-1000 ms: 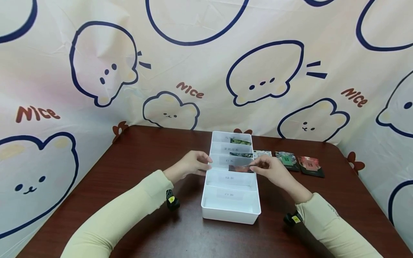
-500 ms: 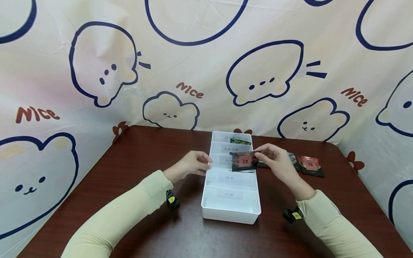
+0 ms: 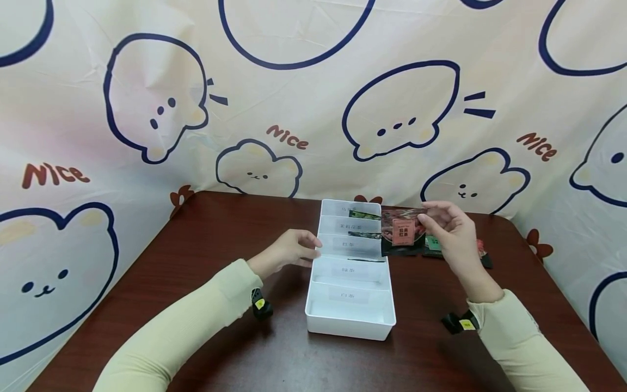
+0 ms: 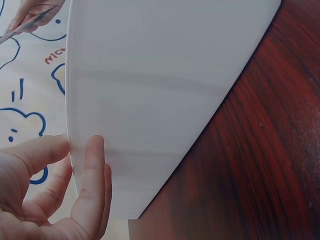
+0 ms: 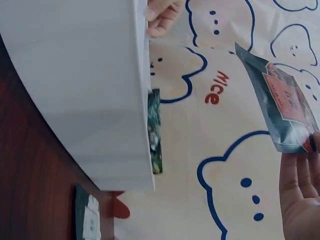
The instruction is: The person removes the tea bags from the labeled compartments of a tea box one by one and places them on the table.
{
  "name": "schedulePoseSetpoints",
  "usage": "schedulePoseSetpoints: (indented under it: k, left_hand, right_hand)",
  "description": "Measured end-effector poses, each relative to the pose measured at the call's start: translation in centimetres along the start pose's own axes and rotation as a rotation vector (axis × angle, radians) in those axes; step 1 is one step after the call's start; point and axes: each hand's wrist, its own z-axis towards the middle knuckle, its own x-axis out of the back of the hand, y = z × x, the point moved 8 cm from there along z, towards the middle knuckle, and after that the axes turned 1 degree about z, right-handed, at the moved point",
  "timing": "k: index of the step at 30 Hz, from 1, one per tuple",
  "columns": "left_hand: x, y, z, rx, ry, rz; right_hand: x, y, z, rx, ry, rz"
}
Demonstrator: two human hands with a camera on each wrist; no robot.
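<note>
Cream cloth backdrop (image 3: 323, 109), navy bear outlines (image 3: 259, 169), red-brown "Nice" lettering (image 3: 287, 137); dark wood-grain table (image 3: 264, 348).

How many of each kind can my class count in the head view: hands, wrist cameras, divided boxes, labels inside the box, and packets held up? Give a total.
Left hand and right hand: 2
Wrist cameras: 2
White box: 1
Labels: 5
Held packet: 1
Total: 11

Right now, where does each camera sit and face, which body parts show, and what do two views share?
Head: on the head, facing forward and down at the white box; left hand, right hand, sleeves show.
Left wrist: worn there, facing the box's left wall; both hands show.
Right wrist: worn there, facing the box's right wall and a dark packet; both hands show.
Wrist views share the backdrop.
</note>
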Motion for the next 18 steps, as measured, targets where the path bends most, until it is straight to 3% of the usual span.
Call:
schedulePoseSetpoints:
  k: [6, 18]
  left_hand:
    - [0.0, 0.1, 0.0, 0.000, -0.003, 0.000]
    - [0.0, 0.1, -0.1, -0.001, -0.006, -0.009]
  right_hand:
    - [1.2, 0.7, -0.2, -0.021, 0.001, 0.139]
    - [2.4, 3.7, -1.1, -0.114, -0.048, 0.111]
